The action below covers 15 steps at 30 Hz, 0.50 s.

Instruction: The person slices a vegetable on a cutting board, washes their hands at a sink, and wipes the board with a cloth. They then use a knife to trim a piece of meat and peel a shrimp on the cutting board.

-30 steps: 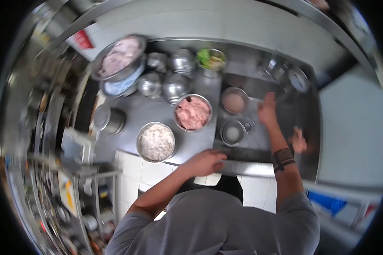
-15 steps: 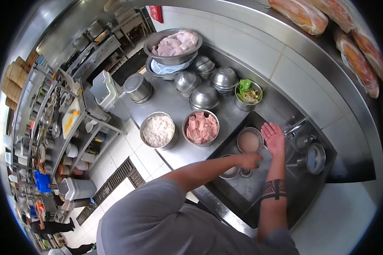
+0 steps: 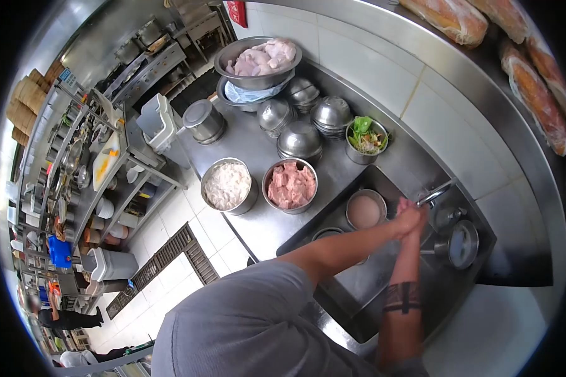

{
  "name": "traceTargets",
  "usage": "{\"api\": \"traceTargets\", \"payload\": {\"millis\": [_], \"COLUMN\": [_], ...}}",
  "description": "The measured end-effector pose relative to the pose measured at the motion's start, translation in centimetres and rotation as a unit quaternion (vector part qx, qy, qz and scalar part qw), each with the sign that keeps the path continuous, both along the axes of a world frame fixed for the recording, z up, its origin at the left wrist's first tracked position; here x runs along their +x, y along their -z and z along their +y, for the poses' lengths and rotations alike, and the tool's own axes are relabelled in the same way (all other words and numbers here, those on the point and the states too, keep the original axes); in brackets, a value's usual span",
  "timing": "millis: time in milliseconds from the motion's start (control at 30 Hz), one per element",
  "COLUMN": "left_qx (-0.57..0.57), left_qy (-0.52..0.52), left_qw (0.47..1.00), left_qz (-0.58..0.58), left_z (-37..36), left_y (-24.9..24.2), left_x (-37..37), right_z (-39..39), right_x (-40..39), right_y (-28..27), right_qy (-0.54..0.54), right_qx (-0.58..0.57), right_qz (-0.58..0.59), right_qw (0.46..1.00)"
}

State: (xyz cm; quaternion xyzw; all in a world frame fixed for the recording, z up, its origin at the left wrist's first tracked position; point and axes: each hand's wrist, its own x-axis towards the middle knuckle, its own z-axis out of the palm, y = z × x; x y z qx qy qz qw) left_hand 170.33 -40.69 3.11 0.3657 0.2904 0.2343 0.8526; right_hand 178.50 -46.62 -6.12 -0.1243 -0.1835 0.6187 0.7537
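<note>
My left hand (image 3: pixel 412 221) lies over my right hand (image 3: pixel 405 205), its fingers closed around it. Both meet beside the faucet (image 3: pixel 435 191) above the sink (image 3: pixel 352 292); the fingers are partly blurred and overlap, so the shape of my right hand is mostly hidden. Just left of the hands, a steel pot (image 3: pixel 366 209) in the sink holds cloudy pinkish liquid. My left forearm covers most of a second round container (image 3: pixel 326 233). To the right, a steel pan (image 3: pixel 463 244) with a handle rests in the sink.
On the steel counter stand a pot of pink meat pieces (image 3: pixel 290 186), a pot of whitish food (image 3: pixel 227 186), stacked metal bowls (image 3: pixel 300 141) and a pot of greens (image 3: pixel 366 139). Farther back, whole poultry (image 3: pixel 263 58) fills a large bowl. A person (image 3: pixel 66 317) is at the far left.
My left hand has moved up and right from above the containers onto my right hand. The right hand, spread palm-up before, is now mostly covered.
</note>
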Motion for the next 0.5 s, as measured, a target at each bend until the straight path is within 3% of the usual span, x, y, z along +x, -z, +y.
{"api": "traceTargets", "payload": {"millis": [67,100,200,233,267,300,367,433,500], "left_qx": [-0.096,-0.144,-0.216,0.032,0.276,0.271,0.405,0.464,0.466], "left_qy": [-0.02,-0.028,-0.052,-0.049,-0.038,-0.03,-0.045,-0.084,-0.072], "left_qw": [0.994,0.987,0.971,0.996,0.933,0.935,0.814,0.828,0.842], "left_qz": [-0.047,-0.069,-0.09,0.074,0.228,0.228,0.413,0.304,0.263], "left_z": [1.7,2.2,1.3,1.2,0.5,0.1,-1.0,-2.9,-5.3], "left_y": [-0.4,-0.5,1.4,2.8,3.8,3.6,2.8,3.0,2.0], "left_x": [0.5,0.7,0.8,0.6,0.7,0.7,-0.6,-3.0,-5.1], "right_z": [0.2,0.7,2.0,2.3,2.5,2.4,1.8,1.5,1.4], "right_x": [-6.5,-10.3,-7.4,-6.2,-5.2,-4.5,-4.6,-4.6,-3.9], "right_y": [-7.6,-12.1,-9.0,-7.6,-6.0,-4.0,0.3,3.5,5.9], "right_qy": [0.166,0.213,0.177,0.17,0.175,0.184,0.239,0.31,0.345], "right_qx": [-0.319,-0.348,-0.3,-0.274,-0.247,-0.223,-0.185,-0.15,-0.135], "right_qz": [-0.01,0.022,-0.024,-0.048,-0.081,-0.131,-0.318,-0.49,-0.551], "right_qw": [0.933,0.913,0.937,0.945,0.95,0.948,0.899,0.801,0.748]}}
